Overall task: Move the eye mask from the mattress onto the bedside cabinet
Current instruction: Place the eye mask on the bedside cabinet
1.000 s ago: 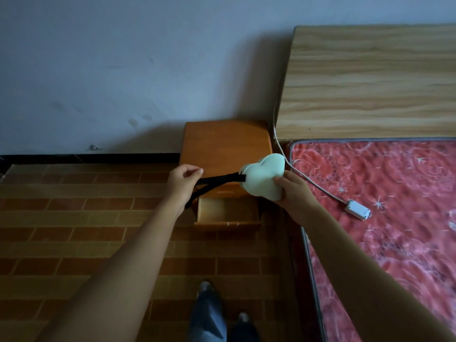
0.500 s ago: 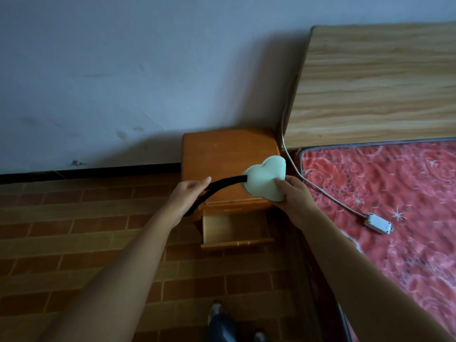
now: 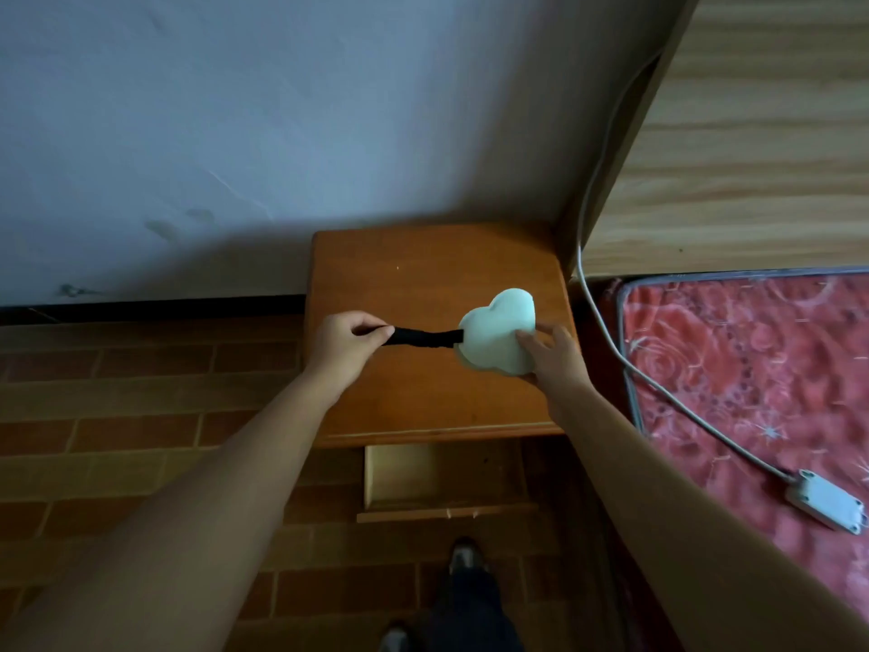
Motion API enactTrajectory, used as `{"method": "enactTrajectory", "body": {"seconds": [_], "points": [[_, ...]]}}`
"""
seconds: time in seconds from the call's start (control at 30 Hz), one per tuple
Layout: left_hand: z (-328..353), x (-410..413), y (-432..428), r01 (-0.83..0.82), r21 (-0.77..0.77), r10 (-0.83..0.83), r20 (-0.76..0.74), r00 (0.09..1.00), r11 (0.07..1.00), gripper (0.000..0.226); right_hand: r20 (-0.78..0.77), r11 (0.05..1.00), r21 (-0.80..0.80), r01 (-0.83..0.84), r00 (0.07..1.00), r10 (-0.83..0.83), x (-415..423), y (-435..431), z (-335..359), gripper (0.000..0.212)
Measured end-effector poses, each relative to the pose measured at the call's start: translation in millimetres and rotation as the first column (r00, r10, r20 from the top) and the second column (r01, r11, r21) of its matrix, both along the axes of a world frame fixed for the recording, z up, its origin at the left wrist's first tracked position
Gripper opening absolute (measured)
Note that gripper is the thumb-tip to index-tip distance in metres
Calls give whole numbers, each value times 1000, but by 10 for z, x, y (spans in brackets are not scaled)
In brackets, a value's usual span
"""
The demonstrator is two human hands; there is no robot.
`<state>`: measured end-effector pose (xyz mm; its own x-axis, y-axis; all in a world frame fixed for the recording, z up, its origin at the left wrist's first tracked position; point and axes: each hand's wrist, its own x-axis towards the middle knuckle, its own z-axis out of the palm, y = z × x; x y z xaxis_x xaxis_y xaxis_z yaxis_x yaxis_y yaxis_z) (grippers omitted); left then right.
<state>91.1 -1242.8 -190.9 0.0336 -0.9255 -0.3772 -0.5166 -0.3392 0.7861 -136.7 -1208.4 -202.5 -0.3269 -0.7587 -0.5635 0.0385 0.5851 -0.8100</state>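
The pale eye mask [image 3: 496, 338] is held over the top of the bedside cabinet [image 3: 423, 397]; whether it touches the wood cannot be told. Its right edge is gripped by the curled fingers of the right hand [image 3: 552, 357]. Its black strap [image 3: 425, 337] is pinched between the closed fingertips of the left hand [image 3: 345, 343] and drawn out sideways. The mattress [image 3: 752, 369] lies beyond the right hand's fingers, a white cable [image 3: 606, 322] across it.
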Motion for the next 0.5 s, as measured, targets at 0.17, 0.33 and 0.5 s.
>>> {"method": "enactTrajectory", "body": {"seconds": [0.17,0.33,0.5], "points": [[-719,-238,-419,-51,-45,53,50,997,998,13,-90,998,-2,-60,994,59,-100,-445,-719,49],[-1129,-377,-607,-77,-68,84,107,991,995,18,-141,996,35,-81,986,85,-201,-668,-1083,52],[-1308,-417,-688,-57,-79,72,191,979,995,18,-163,994,23,-109,980,111,-297,-715,-1205,53]]}}
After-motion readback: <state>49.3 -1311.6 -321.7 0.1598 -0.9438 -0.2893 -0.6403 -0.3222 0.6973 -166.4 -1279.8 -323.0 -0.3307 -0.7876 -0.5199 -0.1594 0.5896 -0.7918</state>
